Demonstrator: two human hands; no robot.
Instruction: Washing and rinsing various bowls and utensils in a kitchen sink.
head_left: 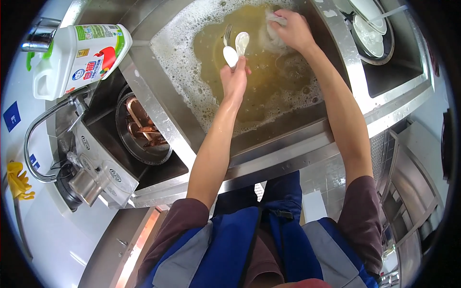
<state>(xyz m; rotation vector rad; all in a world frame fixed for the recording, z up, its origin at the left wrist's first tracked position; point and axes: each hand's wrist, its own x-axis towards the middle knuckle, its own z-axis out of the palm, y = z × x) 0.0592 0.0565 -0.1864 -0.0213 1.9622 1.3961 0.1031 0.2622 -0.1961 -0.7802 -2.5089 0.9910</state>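
Over the murky, sudsy water [269, 103] of the middle sink basin [177, 93], my left hand [234, 85] is closed round a small bunch of cutlery. Two white spoons [231, 57] and a metal fork [227, 33] stick out beyond its fingers, pointing away from me. To its right, my right hand [295, 32] has its fingers closed on a whitish, wet scrubbing cloth [273, 36] at the water's surface. Foam rings the cloth, so its exact shape is hard to make out. The two hands are apart.
A white detergent jug [98, 55] stands at the left rim. In the left basin sits a dark round pan [139, 156] of copper-coloured utensils. White dishes [369, 36] fill a bowl in the right basin. A curved faucet [36, 125] and yellow gloves [19, 181] are far left.
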